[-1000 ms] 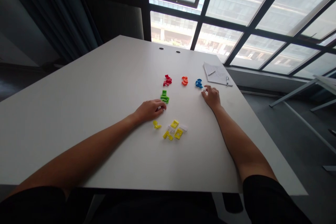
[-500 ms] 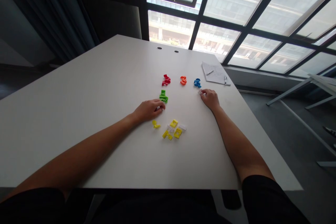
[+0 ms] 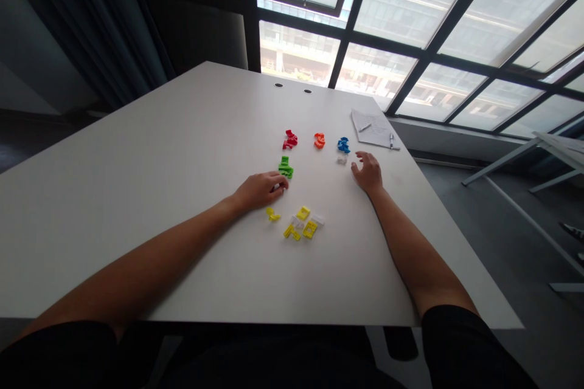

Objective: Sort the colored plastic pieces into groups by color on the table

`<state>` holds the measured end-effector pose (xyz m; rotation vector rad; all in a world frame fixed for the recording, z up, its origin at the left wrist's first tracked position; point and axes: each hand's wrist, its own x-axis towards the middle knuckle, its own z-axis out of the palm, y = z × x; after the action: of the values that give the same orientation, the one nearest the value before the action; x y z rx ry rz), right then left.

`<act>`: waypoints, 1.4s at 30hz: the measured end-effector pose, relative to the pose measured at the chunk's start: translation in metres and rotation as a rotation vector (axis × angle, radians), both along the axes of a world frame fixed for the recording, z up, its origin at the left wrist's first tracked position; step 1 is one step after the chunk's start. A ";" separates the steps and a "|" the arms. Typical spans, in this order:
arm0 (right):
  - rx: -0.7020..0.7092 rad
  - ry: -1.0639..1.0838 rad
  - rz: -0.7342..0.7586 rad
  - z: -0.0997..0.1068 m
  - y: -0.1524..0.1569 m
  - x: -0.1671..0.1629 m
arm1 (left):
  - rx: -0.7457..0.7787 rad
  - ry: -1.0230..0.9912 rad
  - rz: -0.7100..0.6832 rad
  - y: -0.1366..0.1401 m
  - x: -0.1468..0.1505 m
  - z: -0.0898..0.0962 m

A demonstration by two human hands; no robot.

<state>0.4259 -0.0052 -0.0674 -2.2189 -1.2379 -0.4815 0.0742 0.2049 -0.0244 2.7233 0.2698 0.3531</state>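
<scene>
My right hand (image 3: 367,172) is open, thumb and fingers apart, just right of a small heap of clear plastic pieces (image 3: 342,159). Right behind that heap lie blue plastic pieces (image 3: 344,144). On the table rests my left hand (image 3: 261,189), its fingers loosely bent, with a gap to the thumb and nothing seen in it. Its fingertips are beside green plastic pieces (image 3: 285,168), close to or touching them. Nearer to me are several yellow pieces (image 3: 310,230), with clear pieces (image 3: 318,219) mixed among them. One yellow piece (image 3: 272,214) lies apart, below my left hand.
Red pieces (image 3: 290,140) and orange pieces (image 3: 319,141) form separate heaps farther back on the white table (image 3: 182,134). A sheet of paper (image 3: 376,127) with two pens lies near the right edge. Large windows rise behind the table.
My right hand has let go of the clear piece, opened and drawn slightly right. The clear pieces now lie uncovered in front of the blue heap. My left hand stays in place.
</scene>
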 end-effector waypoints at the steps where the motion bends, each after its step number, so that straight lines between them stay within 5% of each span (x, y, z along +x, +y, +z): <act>1: -0.038 -0.022 0.048 0.001 0.000 -0.002 | 0.001 0.001 0.000 0.000 0.000 0.000; 6: -0.240 -0.061 0.219 0.004 0.001 -0.010 | 0.004 0.006 -0.005 0.000 0.000 0.001; 15: -0.057 -0.018 0.197 0.014 0.001 -0.022 | 0.008 0.004 -0.006 0.000 0.000 0.000; 19: -0.055 0.173 0.526 0.028 0.013 -0.065 | 0.009 0.009 -0.010 0.000 -0.001 0.001; 23: -0.278 0.465 0.866 0.046 0.027 -0.118 | 0.007 -0.001 -0.010 0.000 -0.001 0.000; 29: -0.420 0.507 1.055 0.071 0.025 -0.159 | -0.002 -0.005 -0.018 0.000 0.000 0.001; 36: -0.537 0.297 1.085 0.074 0.021 -0.177 | 0.006 -0.012 -0.010 -0.001 0.000 0.000; 42: -0.238 0.349 0.939 0.071 0.027 -0.157 | 0.010 -0.008 -0.023 0.001 0.000 -0.001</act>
<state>0.2694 0.0221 0.0038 -1.5182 -1.9781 0.4181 0.0743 0.2061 -0.0259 2.7322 0.2348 0.3599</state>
